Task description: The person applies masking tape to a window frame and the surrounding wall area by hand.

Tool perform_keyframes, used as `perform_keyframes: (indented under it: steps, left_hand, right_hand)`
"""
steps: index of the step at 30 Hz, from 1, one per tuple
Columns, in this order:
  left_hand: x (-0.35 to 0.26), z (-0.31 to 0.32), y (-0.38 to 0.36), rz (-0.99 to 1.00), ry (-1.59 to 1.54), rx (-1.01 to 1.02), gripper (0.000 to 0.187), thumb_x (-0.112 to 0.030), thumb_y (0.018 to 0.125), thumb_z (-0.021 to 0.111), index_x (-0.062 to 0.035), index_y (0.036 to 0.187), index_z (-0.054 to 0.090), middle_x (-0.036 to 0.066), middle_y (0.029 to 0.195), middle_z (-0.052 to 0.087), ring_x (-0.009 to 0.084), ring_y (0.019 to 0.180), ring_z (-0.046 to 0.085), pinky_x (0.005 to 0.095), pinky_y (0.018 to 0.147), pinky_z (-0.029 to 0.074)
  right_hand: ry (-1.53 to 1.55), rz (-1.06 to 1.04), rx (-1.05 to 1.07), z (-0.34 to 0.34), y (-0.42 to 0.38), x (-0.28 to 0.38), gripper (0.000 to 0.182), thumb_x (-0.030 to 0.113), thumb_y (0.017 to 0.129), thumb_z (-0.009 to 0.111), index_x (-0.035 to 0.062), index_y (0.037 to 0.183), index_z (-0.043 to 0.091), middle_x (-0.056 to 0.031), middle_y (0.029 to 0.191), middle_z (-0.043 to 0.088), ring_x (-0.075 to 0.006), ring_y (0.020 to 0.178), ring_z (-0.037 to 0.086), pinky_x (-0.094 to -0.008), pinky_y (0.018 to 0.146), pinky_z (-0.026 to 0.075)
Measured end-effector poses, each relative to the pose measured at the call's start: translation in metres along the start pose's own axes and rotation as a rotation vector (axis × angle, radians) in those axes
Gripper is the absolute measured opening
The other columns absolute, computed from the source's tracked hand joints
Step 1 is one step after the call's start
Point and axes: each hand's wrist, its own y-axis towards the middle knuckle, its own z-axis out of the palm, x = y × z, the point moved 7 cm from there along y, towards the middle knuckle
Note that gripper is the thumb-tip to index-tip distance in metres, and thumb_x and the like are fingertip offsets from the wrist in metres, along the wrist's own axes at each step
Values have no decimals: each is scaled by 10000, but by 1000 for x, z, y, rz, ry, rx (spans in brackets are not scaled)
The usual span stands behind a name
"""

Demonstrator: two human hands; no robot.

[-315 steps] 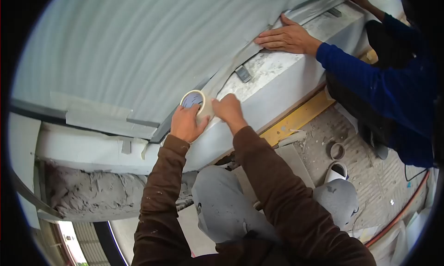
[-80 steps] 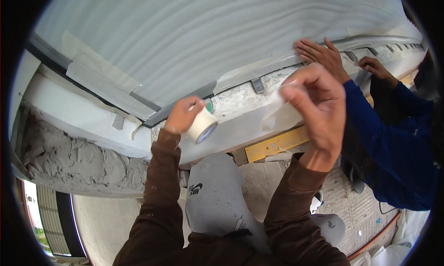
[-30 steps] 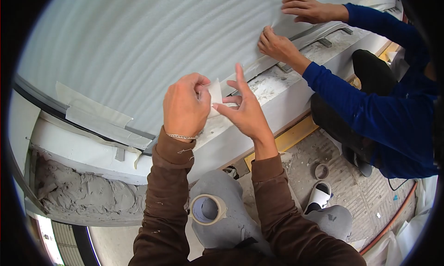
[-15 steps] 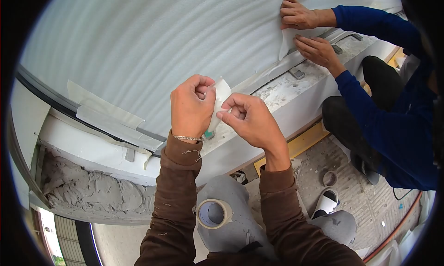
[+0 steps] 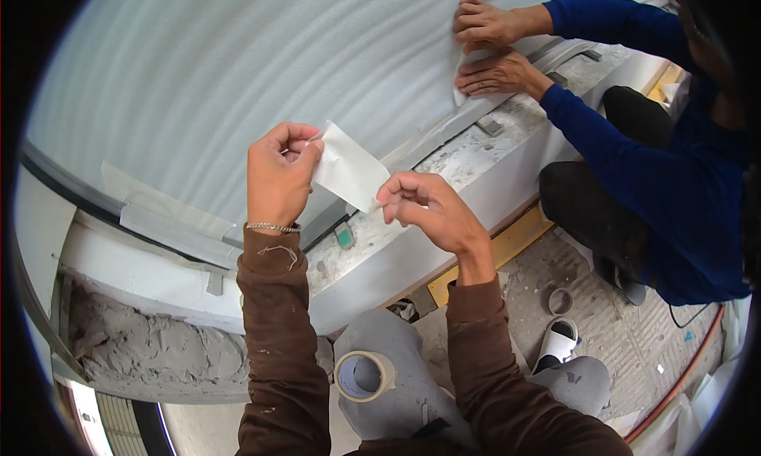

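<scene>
A piece of white tape (image 5: pixel 347 169) is stretched flat between my two hands, in front of the pale sheeting (image 5: pixel 238 83). My left hand (image 5: pixel 279 171) pinches its upper left end between thumb and fingers. Its lower right corner is pinched by my right hand (image 5: pixel 436 210). Below the tape, a small green-topped block (image 5: pixel 344 235) sits on the ledge. A roll of tape (image 5: pixel 386 370) rests on my grey trouser leg.
At the upper right, a co-worker in blue sleeves (image 5: pixel 626 151) presses both hands on the sheeting's lower edge. Wet mortar (image 5: pixel 158 349) fills a recess at lower left. An empty tape core (image 5: pixel 560 301) lies on the floor beside a yellow strip (image 5: pixel 519 246).
My hands have moved apart, and the tape between them is now spread out. My left hand has shifted left. The co-worker's lower hand has moved up closer to the other one.
</scene>
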Motion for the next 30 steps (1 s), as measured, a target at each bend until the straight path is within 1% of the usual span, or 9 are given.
perform_keyframes:
  steps: [4,7,10,12,16,17,21,24,30]
  left_hand:
    - [-14,21,1,1,-13,34,172,-109,870,708,22,980,687,18,805,644,59,629,565,217,456,439]
    - [-25,43,5,30,-23,59,160,-95,878,694,35,970,683,29,788,648,68,631,572,223,463,450]
    - [-35,69,20,82,-12,109,158,-96,881,691,36,968,684,34,790,655,78,641,586,231,474,466]
    - [-37,90,36,115,8,150,160,-110,877,700,20,970,689,26,806,658,82,656,599,234,479,474]
    - [-41,141,65,283,207,175,154,-124,868,712,12,938,706,47,757,673,108,649,618,271,535,510]
    - [-42,150,69,306,282,149,156,-131,864,708,9,934,712,66,760,689,136,658,640,298,579,525]
    - [-36,177,87,353,464,37,163,-147,851,686,-8,924,725,119,791,730,241,727,704,371,732,547]
    - [-39,187,93,389,531,-27,164,-154,847,675,-18,921,728,125,809,738,283,785,717,388,770,543]
    - [-50,196,101,579,652,-85,171,-167,848,670,-30,926,734,124,833,741,313,801,717,404,773,543]
  right_hand:
    - [-161,115,-356,-29,3,-17,248,237,898,762,52,798,631,57,681,526,-25,630,432,-201,567,347]
    - [-209,16,-577,-52,1,-41,234,206,897,751,12,893,620,18,717,535,-46,639,438,-222,560,366]
    - [-11,-108,-723,-71,-2,-51,262,123,911,717,-1,1081,562,-25,828,596,-50,663,470,-219,582,394]
    - [253,-115,-769,-85,-4,-62,403,66,916,687,-10,1245,468,-69,934,635,-55,686,507,-217,609,420]
    - [363,109,-749,-116,-4,-99,217,146,930,705,7,1077,628,-36,937,648,-62,675,525,-219,636,434]
    - [401,97,-867,-125,-7,-107,177,199,938,701,37,1003,675,-13,915,640,-82,686,533,-244,653,449]
    - [557,65,-1039,-167,6,-127,227,229,956,685,36,1074,675,-29,915,645,-134,777,574,-313,711,495]
    - [530,75,-1080,-181,25,-117,168,236,973,665,79,1034,670,19,922,600,-103,872,540,-294,735,505]
    - [569,-3,-1120,-205,54,-112,172,173,987,627,17,1049,669,-43,899,625,-137,772,575,-312,705,537]
